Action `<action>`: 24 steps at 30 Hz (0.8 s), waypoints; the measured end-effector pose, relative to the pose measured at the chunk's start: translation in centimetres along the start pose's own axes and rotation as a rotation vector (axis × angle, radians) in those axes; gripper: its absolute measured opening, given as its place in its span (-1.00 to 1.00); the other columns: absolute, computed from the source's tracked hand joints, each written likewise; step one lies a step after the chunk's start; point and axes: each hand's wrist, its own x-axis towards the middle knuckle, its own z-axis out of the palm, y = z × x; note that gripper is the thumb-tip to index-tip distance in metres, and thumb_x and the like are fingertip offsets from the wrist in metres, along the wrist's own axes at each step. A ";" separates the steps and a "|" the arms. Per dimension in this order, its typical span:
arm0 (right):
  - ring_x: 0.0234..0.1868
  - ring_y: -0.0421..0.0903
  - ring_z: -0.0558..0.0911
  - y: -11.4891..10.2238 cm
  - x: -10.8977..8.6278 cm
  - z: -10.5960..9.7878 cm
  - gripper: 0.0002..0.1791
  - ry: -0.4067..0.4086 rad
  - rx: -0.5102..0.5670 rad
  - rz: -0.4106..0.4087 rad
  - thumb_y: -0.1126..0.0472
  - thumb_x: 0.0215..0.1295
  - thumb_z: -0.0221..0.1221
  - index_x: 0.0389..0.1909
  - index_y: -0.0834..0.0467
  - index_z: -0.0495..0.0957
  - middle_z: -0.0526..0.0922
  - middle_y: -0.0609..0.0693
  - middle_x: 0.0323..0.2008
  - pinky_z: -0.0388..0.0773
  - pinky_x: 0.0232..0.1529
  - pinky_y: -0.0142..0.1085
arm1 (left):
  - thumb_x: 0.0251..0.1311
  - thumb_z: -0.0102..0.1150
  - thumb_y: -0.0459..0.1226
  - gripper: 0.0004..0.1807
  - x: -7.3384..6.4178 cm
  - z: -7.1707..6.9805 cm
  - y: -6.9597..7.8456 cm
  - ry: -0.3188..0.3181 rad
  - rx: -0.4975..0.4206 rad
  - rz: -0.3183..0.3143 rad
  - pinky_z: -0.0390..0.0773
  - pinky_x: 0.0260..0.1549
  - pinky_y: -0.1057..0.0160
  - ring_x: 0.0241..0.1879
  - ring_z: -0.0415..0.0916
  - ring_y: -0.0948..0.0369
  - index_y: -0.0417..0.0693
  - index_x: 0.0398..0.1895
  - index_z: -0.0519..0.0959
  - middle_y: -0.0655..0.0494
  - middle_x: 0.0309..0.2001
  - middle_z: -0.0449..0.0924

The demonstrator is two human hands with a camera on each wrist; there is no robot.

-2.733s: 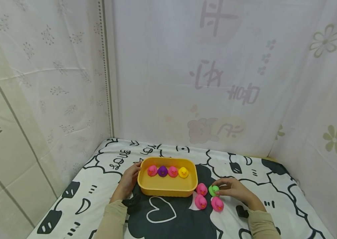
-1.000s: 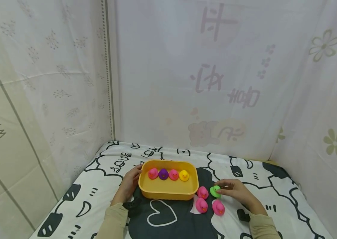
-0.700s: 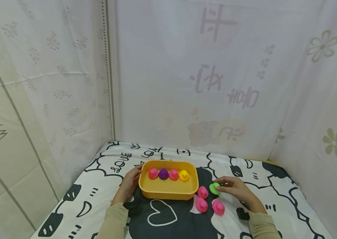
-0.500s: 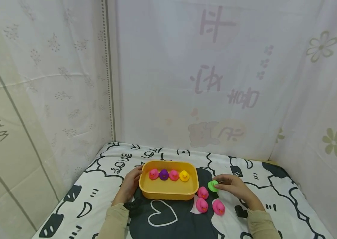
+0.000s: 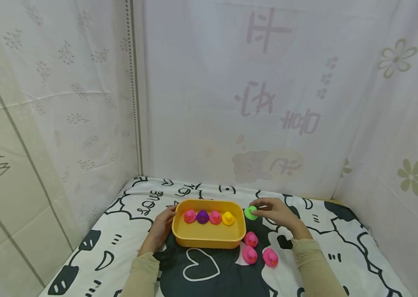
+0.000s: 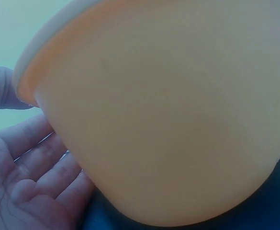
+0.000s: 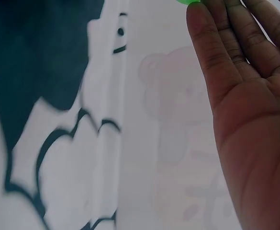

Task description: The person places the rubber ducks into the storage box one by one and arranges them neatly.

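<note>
Several small rubber ducks sit in a row in a yellow tray (image 5: pixel 209 243): a pink duck (image 5: pixel 189 216), a purple duck (image 5: pixel 203 217), another pink duck and a yellow duck (image 5: pixel 228 218). My right hand (image 5: pixel 277 211) pinches a green duck (image 5: pixel 250 213) just beyond the tray's right rim. Only a sliver of that green duck (image 7: pixel 189 1) shows in the right wrist view. At the tray's left end is my left hand (image 5: pixel 161 227). The left wrist view shows its fingers (image 6: pixel 39 155) fairly straight against the tray's outer wall (image 6: pixel 159 120).
Three pink ducks lie off the tray's front right corner: an upper one (image 5: pixel 251 239), a lower one (image 5: pixel 249 255) and one farther right (image 5: pixel 270 257). A patterned black and white cloth (image 5: pixel 127 247) covers the surface. Pale printed curtains (image 5: pixel 201 103) hang behind and at the sides.
My right hand has carried the green duck away from the loose pink ducks, left and farther back, up to the tray's right rim. The left hand and the tray have stayed in place.
</note>
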 end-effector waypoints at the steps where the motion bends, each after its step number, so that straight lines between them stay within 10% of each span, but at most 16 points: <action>1: 0.01 0.03 0.68 -0.5 0.5 0.1 -0.63 -0.007 0.004 -0.012 -0.02 0.26 0.35 0.05 -0.01 0.68 0.68 -0.01 0.02 0.65 0.01 -0.10 | 0.33 -0.02 -0.18 -0.43 0.0 0.0 0.0 -0.002 -0.001 0.003 0.20 0.40 -0.08 0.35 0.34 -0.03 -0.09 0.42 0.38 -0.07 0.42 0.34; 24: -0.04 -0.19 0.67 -8.0 9.6 9.6 -0.69 -0.446 -0.053 -0.187 0.10 0.25 0.37 0.00 0.09 0.72 0.72 -0.20 -0.12 0.61 0.01 -0.32 | 0.37 -0.04 -0.20 -0.41 -0.1 -0.1 -0.2 -0.021 0.009 0.025 0.17 0.41 -0.10 0.40 0.26 -0.07 -0.14 0.46 0.33 -0.13 0.45 0.28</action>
